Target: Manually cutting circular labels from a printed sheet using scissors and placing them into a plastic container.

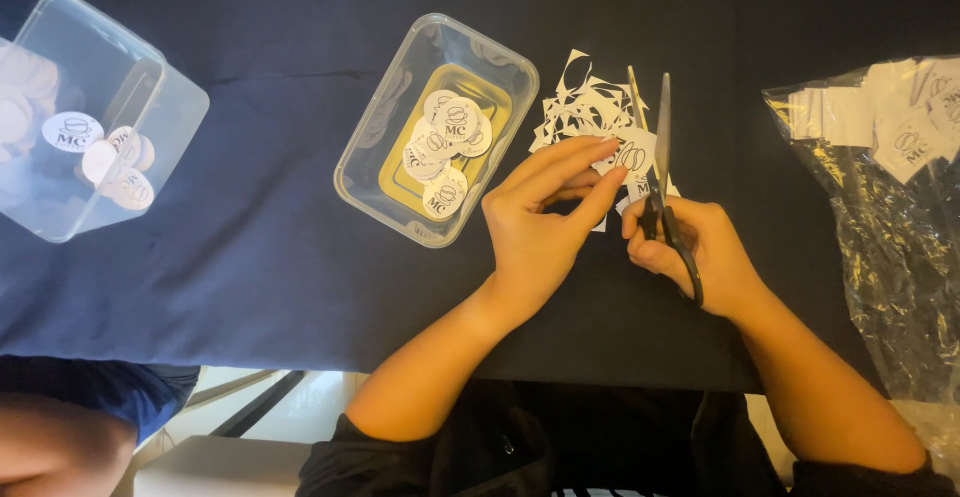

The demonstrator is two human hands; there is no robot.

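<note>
My right hand (700, 252) grips black-handled scissors (664, 172), blades pointing away from me and partly apart. My left hand (545, 212) pinches a small white paper piece with a dark printed logo (632, 155) at the fingertips, right beside the blades. Behind both hands lies a pile of white paper offcuts (585, 107) on the dark blue cloth (270, 257).
A clear plastic tub (375, 172) left of my hands holds several round printed paper discs (448, 142). A second clear container (90, 117) with more discs sits at far left. A clear plastic bag (890, 187) of square printed papers lies at right. Another person's arm (60, 442) shows bottom left.
</note>
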